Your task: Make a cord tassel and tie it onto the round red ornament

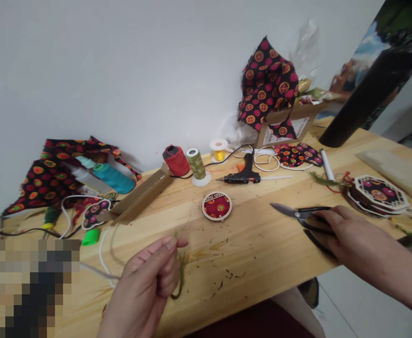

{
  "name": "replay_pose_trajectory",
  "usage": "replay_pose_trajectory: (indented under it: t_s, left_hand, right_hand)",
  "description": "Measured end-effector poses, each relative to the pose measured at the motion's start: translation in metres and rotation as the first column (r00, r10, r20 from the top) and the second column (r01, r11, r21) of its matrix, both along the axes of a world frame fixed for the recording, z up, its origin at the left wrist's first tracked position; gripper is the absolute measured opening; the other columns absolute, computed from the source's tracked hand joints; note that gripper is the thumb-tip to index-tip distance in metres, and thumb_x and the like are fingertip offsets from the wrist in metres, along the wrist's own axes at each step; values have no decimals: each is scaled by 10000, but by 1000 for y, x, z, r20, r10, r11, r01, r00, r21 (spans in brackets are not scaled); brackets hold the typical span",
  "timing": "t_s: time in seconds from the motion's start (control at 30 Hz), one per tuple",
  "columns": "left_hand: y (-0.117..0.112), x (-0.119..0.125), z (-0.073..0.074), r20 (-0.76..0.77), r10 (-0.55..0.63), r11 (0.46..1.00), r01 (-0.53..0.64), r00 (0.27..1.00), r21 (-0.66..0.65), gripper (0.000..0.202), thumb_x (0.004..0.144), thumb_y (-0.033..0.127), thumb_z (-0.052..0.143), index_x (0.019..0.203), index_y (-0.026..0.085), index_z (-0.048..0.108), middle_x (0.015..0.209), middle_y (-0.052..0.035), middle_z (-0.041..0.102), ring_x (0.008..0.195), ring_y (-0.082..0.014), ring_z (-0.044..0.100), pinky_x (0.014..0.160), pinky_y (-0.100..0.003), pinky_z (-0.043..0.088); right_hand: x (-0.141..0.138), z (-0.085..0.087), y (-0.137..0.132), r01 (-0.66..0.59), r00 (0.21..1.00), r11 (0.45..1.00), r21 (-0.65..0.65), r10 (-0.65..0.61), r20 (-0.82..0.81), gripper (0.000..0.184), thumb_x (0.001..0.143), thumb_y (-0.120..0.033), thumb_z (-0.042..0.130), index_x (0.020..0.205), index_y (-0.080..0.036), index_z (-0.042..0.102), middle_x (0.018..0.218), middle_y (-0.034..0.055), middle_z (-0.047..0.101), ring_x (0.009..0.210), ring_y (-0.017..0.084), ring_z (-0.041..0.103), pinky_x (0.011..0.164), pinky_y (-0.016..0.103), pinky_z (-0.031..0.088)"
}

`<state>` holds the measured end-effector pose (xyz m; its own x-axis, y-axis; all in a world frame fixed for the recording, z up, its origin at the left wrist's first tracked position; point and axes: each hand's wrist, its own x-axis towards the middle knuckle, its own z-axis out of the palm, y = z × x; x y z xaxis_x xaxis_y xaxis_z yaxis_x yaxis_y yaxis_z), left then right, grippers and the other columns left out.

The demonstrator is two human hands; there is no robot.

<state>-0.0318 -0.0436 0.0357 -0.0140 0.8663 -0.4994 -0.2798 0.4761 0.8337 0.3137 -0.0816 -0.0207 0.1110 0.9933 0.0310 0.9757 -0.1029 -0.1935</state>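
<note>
Left hand (145, 281) near the desk's (255, 253) front edge, fingers pinched together on an olive thread tuft (182, 277): likely light, limp, sheds; hold near the top. Right hand (346, 232) closed over black scissors' (299, 214) handles near the right edge.

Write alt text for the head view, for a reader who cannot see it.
A left hand pinches an olive thread tuft over a wooden table; the right hand covers the handles of black scissors. Thread spools, a glue gun and patterned fabric lie behind.
</note>
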Motion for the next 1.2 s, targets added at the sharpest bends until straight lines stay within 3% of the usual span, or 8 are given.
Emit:
replay_pose_trajectory:
  t_s: [0.07,0.13,0.2,0.3,0.4,0.57,0.8,1.2]
  left_hand:
    - [0,1,-1,1,-13,1000,13,1000,6,206,709,294,735,762,100,693,474,96,310,422,-34,201,374,-162,169]
    - [-1,4,-1,9,-37,999,37,999,13,203,721,298,725,766,102,694,478,95,311,424,-37,202,377,-167,170]
    - [-1,6,-2,9,-52,999,52,999,14,205,727,302,718,764,103,694,480,94,309,423,-38,201,378,-170,172]
    - [-2,8,-1,2,-44,999,44,999,19,204,728,304,716,763,104,694,479,95,304,423,-41,205,375,-173,169]
    - [-3,6,-1,15,-51,998,50,999,25,195,746,301,702,771,108,695,486,93,301,429,-44,196,382,-180,162]
    - [-7,3,0,29,-78,996,77,997,43,177,767,300,678,754,124,695,490,85,308,436,-52,204,399,-199,153]
    - [-10,6,0,-3,-168,985,168,986,26,191,773,317,663,759,133,712,488,75,317,446,-64,195,415,-226,128]
    - [-8,5,-1,-13,-212,977,212,977,13,216,773,346,660,760,140,722,487,82,287,454,-71,167,415,-226,116]
  right_hand:
    - [-11,12,-1,24,983,998,-49,-33,-183,186,741,-268,484,849,-197,617,819,131,603,655,246,591,638,400,476]
    - [-28,25,-2,-28,878,992,-120,-33,-478,168,751,-317,526,851,-207,606,822,111,604,710,229,583,666,360,473]
    - [-50,34,-3,-198,624,959,-204,-37,-781,213,710,-362,618,843,-199,583,788,67,579,707,194,550,613,297,464]
    - [-81,37,0,-443,235,874,-197,-99,-967,418,707,-495,655,971,-183,569,770,11,507,651,126,465,541,225,396]
    - [-101,32,8,-600,48,796,-79,-63,-997,663,690,-752,508,940,-142,578,700,-14,435,575,93,393,503,212,355]
    - [-116,32,25,-778,95,626,-62,18,-995,828,734,-832,200,798,-104,590,619,-13,444,451,68,440,432,196,357]
    - [-123,32,47,-855,110,517,-48,89,-990,792,792,-780,201,820,-89,587,597,-14,455,455,70,458,441,192,396]
    - [-129,26,55,-832,44,551,-59,-41,-998,705,798,-741,337,764,-88,601,571,-43,404,423,42,411,373,151,401]
